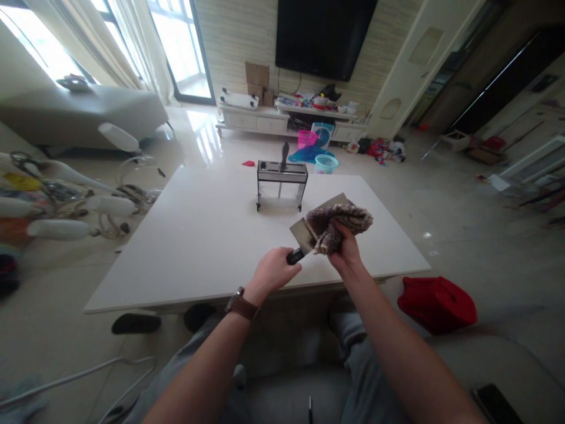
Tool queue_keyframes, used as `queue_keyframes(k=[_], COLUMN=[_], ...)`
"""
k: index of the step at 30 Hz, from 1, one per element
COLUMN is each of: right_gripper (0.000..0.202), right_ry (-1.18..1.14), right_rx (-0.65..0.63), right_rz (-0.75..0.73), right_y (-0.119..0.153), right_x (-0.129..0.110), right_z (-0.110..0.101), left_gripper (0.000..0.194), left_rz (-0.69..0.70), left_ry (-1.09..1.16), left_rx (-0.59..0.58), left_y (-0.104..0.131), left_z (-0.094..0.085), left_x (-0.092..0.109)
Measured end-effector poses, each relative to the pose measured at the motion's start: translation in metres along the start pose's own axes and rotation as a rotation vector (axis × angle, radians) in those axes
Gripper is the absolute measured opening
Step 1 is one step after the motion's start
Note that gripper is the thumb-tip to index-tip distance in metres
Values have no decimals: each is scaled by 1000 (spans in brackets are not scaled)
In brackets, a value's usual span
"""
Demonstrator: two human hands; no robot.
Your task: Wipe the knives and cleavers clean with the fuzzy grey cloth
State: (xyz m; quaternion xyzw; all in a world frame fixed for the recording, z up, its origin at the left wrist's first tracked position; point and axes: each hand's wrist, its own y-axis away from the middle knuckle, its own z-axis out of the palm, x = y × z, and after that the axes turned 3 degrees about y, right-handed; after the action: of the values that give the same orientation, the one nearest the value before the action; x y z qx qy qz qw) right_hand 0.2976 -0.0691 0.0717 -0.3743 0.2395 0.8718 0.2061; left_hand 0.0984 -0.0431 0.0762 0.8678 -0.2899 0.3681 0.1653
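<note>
My left hand [274, 270] is closed round the black handle of a cleaver [302, 235], whose broad metal blade points away to the right above the table. In my right hand [348, 250] is a bunched brown and beige cloth [339, 222], pressed against the blade and covering much of it. Beyond the blade, a knife block [281, 172] with dark trim and a clear front stands upright on the white table [198, 247]. One dark-handled tool [285, 154] sticks up out of its top.
A red stool or bag [436, 303] is by the table's right front corner. Past the far edge are a light blue basket [325, 164] and a pink basket [307, 139]. A white machine with padded arms [110, 203] stands at the left.
</note>
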Motion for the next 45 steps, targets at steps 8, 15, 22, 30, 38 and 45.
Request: queue_keyframes(k=[8,15,22,30,38,45], right_gripper=[11,20,25,24,26,29], right_ry=[-61,9,17,6,20,-13], right_rx=[38,85,160,212,221,191], right_rz=[67,145,127,148,133,150], right_y=[9,17,11,13,10,-2], right_x=[23,52,55,56,63,71], right_z=[2,-3,-7,-4,-6,11], left_gripper=[11,16,16,16,15,12], left_rz=[-3,16,-2,4,16,-43], left_ry=[2,-8,-41,-47,-23,-20], left_rx=[13,-33,-29,-41,-44,16], left_y=[-1,-2,-2,-3,-4,-11], left_z=[11,28,40,41,41,37], left_x=[1,-3,-3,-3,-6,-15])
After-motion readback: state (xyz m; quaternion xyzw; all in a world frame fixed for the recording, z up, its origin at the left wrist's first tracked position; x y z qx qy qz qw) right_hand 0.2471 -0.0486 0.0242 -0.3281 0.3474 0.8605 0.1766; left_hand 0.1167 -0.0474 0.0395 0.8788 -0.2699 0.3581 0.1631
